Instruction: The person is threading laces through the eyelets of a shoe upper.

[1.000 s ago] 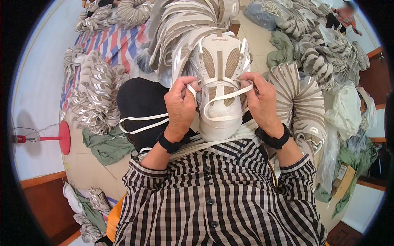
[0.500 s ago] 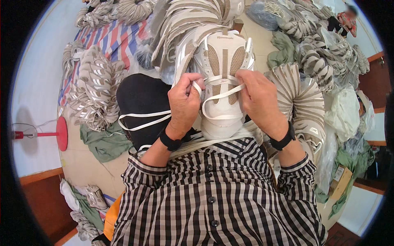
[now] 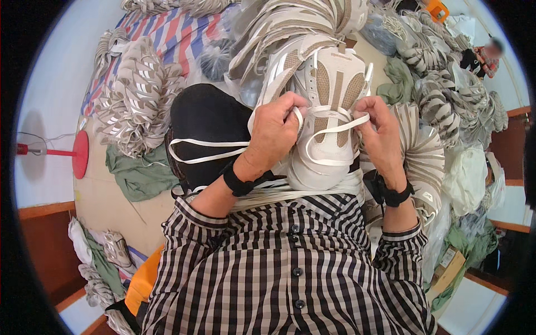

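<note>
A white and tan shoe upper (image 3: 321, 167) lies toe toward me over my lap, its tan mesh tongue (image 3: 338, 72) facing up. A flat white shoelace (image 3: 330, 132) crosses its lower eyelets and curves in a loose loop above the toe. At the upper's left side my left hand (image 3: 272, 133) is closed, with the lace between its fingers. On the opposite side my right hand (image 3: 382, 137) pinches the lace between thumb and forefinger, just off the eyelet edge. The long lace tail (image 3: 209, 151) from the left hand trails over my black-clad left thigh (image 3: 206, 114).
A fanned stack of matching uppers (image 3: 290, 30) adjoins the far end. Another fanned bundle (image 3: 421, 159) lies at my right. More white laces (image 3: 273, 192) rest across my lap. At left are a bundle (image 3: 137, 95), green cloth (image 3: 139, 173) and a red stand (image 3: 81, 154). A person (image 3: 488, 58) sits far right.
The whole view has shifted, so the scene sits farther right. My right hand has drawn slightly away from the upper with the lace pinched. The left hand keeps its hold.
</note>
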`<state>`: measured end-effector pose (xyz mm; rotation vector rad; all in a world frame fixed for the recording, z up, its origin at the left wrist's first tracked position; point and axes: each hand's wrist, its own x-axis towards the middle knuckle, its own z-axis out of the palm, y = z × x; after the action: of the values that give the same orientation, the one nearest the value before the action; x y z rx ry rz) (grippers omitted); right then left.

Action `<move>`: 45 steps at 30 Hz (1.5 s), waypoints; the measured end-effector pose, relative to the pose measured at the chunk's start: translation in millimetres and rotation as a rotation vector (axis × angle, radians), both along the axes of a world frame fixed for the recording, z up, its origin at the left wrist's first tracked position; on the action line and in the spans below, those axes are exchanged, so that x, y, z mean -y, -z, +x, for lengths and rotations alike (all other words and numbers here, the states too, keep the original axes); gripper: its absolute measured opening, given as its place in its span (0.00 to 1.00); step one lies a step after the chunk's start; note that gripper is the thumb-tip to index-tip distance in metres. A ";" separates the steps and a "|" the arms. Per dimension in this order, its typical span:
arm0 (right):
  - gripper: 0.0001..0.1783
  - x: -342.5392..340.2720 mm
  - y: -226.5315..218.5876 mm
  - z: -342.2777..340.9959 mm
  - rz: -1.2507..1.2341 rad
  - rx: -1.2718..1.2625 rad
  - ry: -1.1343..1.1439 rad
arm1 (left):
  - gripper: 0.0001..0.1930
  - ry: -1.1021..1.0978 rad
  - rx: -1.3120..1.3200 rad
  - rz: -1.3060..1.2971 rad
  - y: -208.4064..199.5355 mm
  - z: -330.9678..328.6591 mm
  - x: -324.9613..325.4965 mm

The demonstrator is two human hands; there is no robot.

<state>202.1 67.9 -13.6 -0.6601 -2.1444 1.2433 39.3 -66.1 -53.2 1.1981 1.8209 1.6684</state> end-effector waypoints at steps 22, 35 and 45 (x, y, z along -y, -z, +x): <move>0.04 3.1 -3.9 -0.6 0.017 -0.004 0.034 | 0.07 -0.002 -0.148 0.015 -17.1 -1.6 -10.7; 0.08 3.9 -8.0 -4.3 0.398 0.126 0.000 | 0.09 0.220 -0.512 -0.101 -35.7 -13.9 -25.3; 0.16 -27.1 -39.3 24.6 0.528 0.148 -0.104 | 0.18 0.287 -0.878 -0.105 -73.1 -40.6 0.9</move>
<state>226.7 95.0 25.7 -0.4232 -2.5124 0.6361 -1.3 -67.0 19.9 2.2384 1.9912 0.9118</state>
